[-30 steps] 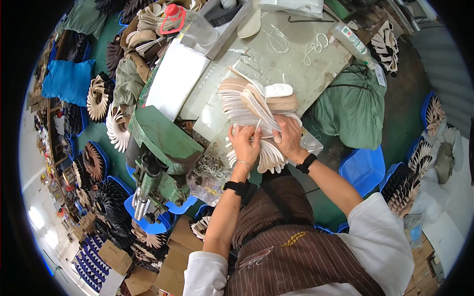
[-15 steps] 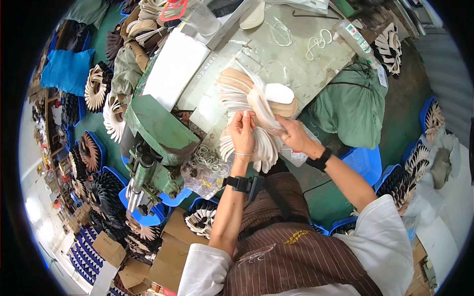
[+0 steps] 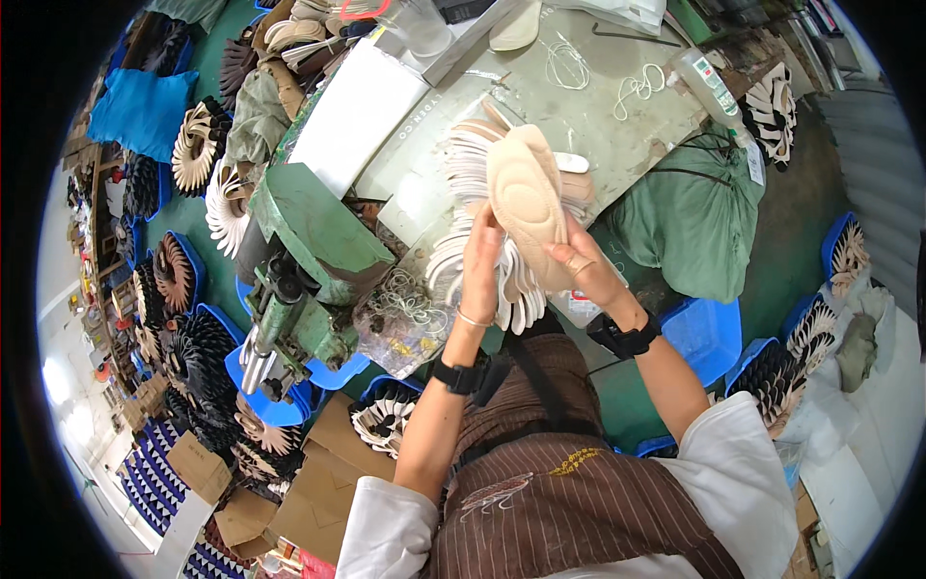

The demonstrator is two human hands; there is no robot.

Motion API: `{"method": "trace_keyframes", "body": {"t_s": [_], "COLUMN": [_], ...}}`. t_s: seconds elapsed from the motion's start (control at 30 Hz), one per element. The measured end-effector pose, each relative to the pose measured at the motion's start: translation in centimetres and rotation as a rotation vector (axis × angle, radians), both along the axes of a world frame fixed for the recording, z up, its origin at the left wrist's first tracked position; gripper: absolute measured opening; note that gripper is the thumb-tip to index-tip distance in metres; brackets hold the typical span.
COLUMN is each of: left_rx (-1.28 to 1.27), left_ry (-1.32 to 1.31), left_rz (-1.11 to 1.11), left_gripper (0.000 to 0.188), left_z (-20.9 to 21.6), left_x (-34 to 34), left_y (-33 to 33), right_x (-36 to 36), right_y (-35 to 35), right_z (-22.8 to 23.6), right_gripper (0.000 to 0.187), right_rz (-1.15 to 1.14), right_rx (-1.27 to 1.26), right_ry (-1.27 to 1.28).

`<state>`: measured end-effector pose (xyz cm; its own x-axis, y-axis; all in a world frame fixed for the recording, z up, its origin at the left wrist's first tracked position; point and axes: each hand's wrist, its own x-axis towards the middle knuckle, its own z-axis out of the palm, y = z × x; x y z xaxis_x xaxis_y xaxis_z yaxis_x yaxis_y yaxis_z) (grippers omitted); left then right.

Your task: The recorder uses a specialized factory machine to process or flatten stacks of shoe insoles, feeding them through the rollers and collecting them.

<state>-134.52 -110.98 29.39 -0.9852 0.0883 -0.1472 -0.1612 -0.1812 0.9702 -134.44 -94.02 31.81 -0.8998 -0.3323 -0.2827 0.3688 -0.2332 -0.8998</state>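
Observation:
A few beige shoe insoles (image 3: 526,198), overlapping with their tops facing up, are held over the table edge between my hands. My left hand (image 3: 481,268) is closed on their left edge. My right hand (image 3: 586,268) grips the right edge near the lower end, thumb on top. Beneath and to the left, a fanned pile of white-edged insoles (image 3: 465,164) lies on the table, its lower part hanging near my lap. Another insole end (image 3: 571,162) pokes out at the right.
A grey-green worktable (image 3: 415,159) carries white cord loops (image 3: 567,66) and a clear bottle (image 3: 709,87). A green machine (image 3: 313,256) stands at the left. A green cloth bundle (image 3: 690,217) and blue bin (image 3: 702,333) are at the right.
The held insoles have been lifted off the pile and turned, showing their flat beige faces. My left hand has moved onto their left edge; my right hand has shifted slightly right.

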Motion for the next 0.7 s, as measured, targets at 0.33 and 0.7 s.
{"method": "trace_keyframes", "body": {"t_s": [0.33,0.7], "left_rx": [0.058,0.374], "left_ry": [-0.163,-0.348], "left_rz": [0.318,0.366], "left_gripper": [0.037,0.022], "left_z": [5.5,6.6], "left_x": [-0.2,-2.7], "left_y": [1.7,1.8], "right_x": [-2.4,-8.5], "right_y": [-0.2,2.7], "right_z": [3.3,3.8], "right_gripper": [0.049,0.035], "right_rz": [-0.074,0.115], "right_rx": [-0.468,0.122], "right_ry": [-0.318,-0.065]}}
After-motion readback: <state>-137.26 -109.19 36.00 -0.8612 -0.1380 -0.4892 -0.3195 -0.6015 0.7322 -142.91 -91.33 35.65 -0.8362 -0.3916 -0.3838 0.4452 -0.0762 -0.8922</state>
